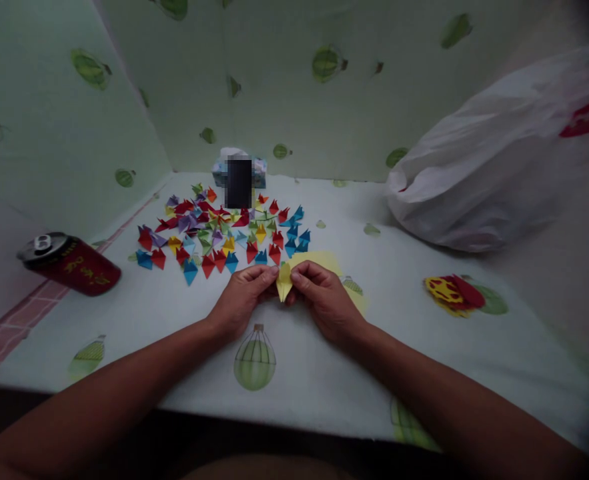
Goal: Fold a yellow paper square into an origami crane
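Between my two hands, above the middle of the table, is a small piece of folded yellow origami paper [284, 284], a narrow kite shape with its point toward me. My left hand [245, 291] pinches its left edge between thumb and fingers. On the opposite edge, my right hand [323, 291] has thumb and forefinger closed on it. Some fingertips are hidden behind the paper. Flat yellow paper sheets [327, 261] lie on the table just behind and under my right hand. Beyond my hands spreads a crowd of small folded paper cranes [219, 230] in red, blue, yellow, green and purple.
A red drink can [74, 263] stands tilted-looking at the left. At the back is a tissue box [219, 175], partly covered by a dark blurred rectangle [239, 183]. A white plastic bag [474, 167] bulges at the right, near red and yellow cut-out pieces [454, 295].
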`<state>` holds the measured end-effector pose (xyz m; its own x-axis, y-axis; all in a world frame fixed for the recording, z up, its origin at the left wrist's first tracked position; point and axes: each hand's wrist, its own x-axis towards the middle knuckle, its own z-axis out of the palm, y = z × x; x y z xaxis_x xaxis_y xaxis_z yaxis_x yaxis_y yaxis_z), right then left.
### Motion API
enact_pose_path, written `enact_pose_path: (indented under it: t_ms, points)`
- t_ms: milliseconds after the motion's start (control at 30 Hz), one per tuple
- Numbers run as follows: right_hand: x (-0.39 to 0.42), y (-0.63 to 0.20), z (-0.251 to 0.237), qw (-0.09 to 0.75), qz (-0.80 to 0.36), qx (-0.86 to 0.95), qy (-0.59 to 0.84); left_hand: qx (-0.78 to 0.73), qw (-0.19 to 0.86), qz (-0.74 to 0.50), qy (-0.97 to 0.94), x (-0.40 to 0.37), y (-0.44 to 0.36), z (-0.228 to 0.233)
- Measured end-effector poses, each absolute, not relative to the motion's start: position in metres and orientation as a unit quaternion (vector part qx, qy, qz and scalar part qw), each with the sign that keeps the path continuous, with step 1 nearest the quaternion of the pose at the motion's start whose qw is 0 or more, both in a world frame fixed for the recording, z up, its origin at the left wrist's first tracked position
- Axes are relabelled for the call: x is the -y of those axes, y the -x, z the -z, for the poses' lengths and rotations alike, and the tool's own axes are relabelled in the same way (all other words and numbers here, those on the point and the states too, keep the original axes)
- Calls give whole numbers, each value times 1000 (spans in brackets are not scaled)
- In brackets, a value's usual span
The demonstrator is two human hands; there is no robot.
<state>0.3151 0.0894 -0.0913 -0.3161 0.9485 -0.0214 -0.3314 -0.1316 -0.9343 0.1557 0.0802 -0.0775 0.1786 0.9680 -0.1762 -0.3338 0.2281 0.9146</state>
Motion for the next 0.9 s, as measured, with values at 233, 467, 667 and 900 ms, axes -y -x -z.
enact_pose_path:
  t_ms: [233, 467, 667, 900]
  points:
    - [-90, -315, 91, 481, -670, 453, 339, -412, 672, -484, -380, -80, -155, 78]
    - [-91, -315, 93, 482, -668, 458, 335, -419, 676, -485, -363, -82, -156, 79]
    - [-91, -315, 94, 487, -673, 446, 334, -426, 674, -484, -360, -83, -155, 81]
    - [-91, -315, 95, 484, -669, 448, 343, -435, 669, -470, -378, -83, -154, 82]
